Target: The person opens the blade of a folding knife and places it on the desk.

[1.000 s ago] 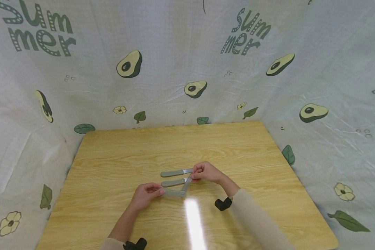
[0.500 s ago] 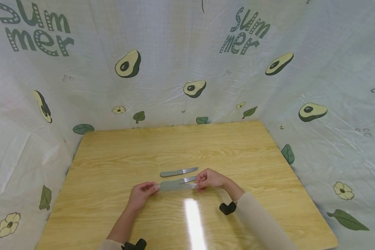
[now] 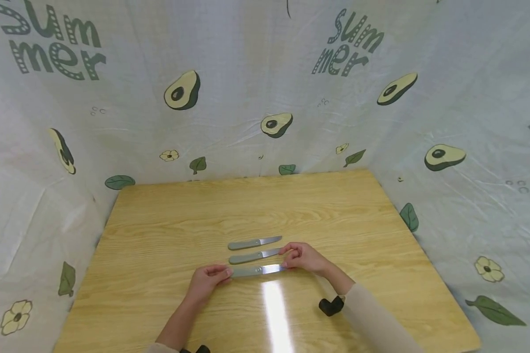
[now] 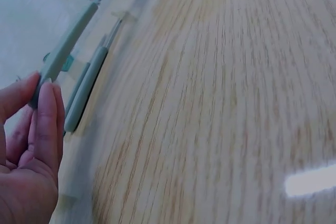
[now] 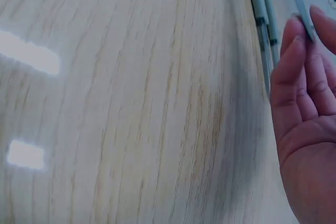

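A folding knife with a grey-green handle [image 3: 247, 271] is held between both hands, its blade [image 3: 272, 268] swung out in line with the handle. My left hand [image 3: 207, 281] pinches the handle's butt end between thumb and fingers. At the other end, my right hand [image 3: 306, 257] pinches the blade near its tip, which the fingers cover. In the left wrist view the held knife [image 4: 67, 43] appears lifted off the table. Two matching knives lie just beyond it with blades out: a middle knife [image 3: 246, 257] and a far knife [image 3: 244, 244], both pointing right.
The wooden table [image 3: 181, 211] carries the knives near its middle, and a bright glare strip runs in front of them. A printed cloth curtain [image 3: 229, 63] hangs along the back and both sides.
The held knife's blade has swung from an angle to the handle into line with it. My right hand has moved right and slightly down; the left hand keeps its grip on the handle.
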`<state>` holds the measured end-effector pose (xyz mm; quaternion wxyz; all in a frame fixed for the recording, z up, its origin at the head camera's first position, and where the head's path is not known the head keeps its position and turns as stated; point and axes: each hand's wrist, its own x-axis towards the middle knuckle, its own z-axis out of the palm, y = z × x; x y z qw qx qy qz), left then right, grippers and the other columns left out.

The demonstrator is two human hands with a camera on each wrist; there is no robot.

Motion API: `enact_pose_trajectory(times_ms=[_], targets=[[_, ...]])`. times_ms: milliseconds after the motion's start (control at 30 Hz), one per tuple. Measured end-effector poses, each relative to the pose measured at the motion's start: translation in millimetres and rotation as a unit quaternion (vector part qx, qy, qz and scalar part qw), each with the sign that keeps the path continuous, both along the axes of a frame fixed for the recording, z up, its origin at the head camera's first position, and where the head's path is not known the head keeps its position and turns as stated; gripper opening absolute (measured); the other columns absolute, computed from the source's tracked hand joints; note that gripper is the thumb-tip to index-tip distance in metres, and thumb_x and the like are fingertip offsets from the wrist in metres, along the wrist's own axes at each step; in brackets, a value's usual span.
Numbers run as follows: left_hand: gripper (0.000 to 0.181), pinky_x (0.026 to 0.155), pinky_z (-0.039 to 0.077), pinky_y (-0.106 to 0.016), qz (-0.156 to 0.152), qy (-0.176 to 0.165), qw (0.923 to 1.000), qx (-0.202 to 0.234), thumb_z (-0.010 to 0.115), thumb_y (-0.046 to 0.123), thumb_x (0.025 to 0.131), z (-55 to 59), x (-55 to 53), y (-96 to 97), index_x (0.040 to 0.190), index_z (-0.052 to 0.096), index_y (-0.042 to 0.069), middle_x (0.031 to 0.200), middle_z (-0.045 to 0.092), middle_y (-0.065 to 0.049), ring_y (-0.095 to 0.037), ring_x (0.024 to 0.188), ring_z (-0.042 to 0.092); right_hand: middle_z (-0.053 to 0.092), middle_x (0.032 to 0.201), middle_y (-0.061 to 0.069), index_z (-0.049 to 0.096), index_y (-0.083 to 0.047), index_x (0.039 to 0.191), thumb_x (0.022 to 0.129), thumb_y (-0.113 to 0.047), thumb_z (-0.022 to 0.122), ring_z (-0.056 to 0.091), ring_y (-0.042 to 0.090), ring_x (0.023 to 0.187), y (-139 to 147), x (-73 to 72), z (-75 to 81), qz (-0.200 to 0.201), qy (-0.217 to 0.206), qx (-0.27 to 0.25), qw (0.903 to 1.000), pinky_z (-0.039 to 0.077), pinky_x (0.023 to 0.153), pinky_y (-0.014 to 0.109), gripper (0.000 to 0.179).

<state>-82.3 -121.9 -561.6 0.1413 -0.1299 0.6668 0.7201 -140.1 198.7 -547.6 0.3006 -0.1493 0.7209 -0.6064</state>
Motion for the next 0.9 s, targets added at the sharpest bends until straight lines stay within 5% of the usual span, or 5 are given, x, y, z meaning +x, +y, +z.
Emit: enact_pose_trajectory(times_ms=[200, 600, 900], targets=[[0.031, 0.075, 0.06, -0.028, 0.003, -0.016, 0.9995, -0.028, 0.074, 0.004, 0.082, 0.0, 4.0, 4.1, 0.105, 0.063, -0.013, 0.088, 0.07, -0.007, -0.017, 0.08, 0.07, 0.07, 0.081, 0.003, 0.051, 0.01, 0.117, 0.087, -0.002, 0.068, 0.067, 0.013, 0.075, 0.6, 2.9, -2.0, 0.003, 0.01, 0.01, 0.9999, 0.054, 0.068, 0.021, 0.037], [0.037, 0.068, 0.059, -0.025, 0.017, -0.043, 0.9918, -0.12, 0.08, 0.011, 0.077, -4.6, 14.0, 12.6, 0.104, 0.06, -0.004, 0.083, 0.066, -0.01, -0.014, 0.072, 0.07, 0.066, 0.069, 0.0, 0.036, 0.006, 0.11, 0.081, -0.004, 0.076, 0.062, 0.01, 0.058, -12.6, 18.1, -5.0, -0.102, 0.013, 0.065, 0.9925, 0.051, 0.054, 0.02, 0.051], [0.04, 0.061, 0.059, -0.024, 0.011, -0.032, 0.9831, -0.18, 0.083, 0.018, 0.075, -2.0, 11.7, 14.3, 0.101, 0.059, -0.001, 0.079, 0.066, -0.009, -0.012, 0.065, 0.068, 0.06, 0.071, 0.003, 0.043, -0.004, 0.111, 0.073, -0.018, 0.085, 0.055, 0.014, 0.056, -25.6, 24.0, -2.5, -0.179, 0.042, 0.204, 0.9615, 0.044, 0.051, 0.023, 0.06]])
